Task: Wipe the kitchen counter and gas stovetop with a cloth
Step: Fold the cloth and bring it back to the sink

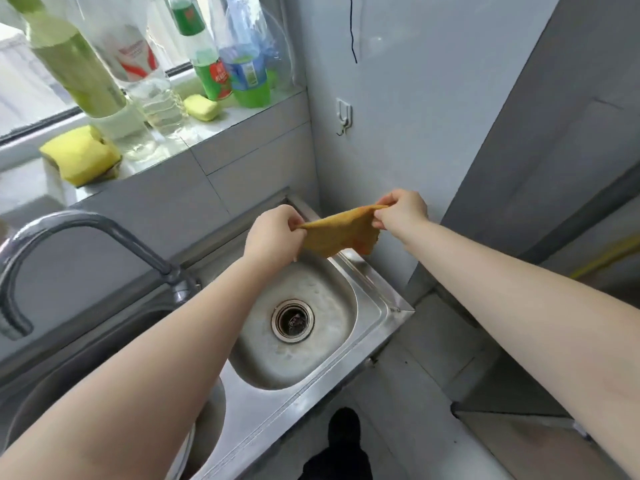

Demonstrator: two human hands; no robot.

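Left hand (pixel 273 237) and right hand (pixel 403 211) pinch one yellow cloth (pixel 341 233) (stretched) over the sink (pixel 377 299); two sponges (pixel 79 155) on the sill

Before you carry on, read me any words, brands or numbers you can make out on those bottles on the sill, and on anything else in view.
No text is readable.
Green bottle: red label with white characters, too blurred to read.
Blue-labelled bottle: print too small and blurred.
Clear bottle: red and white label, blurred.
Cloth, sink, tap: no markings visible.
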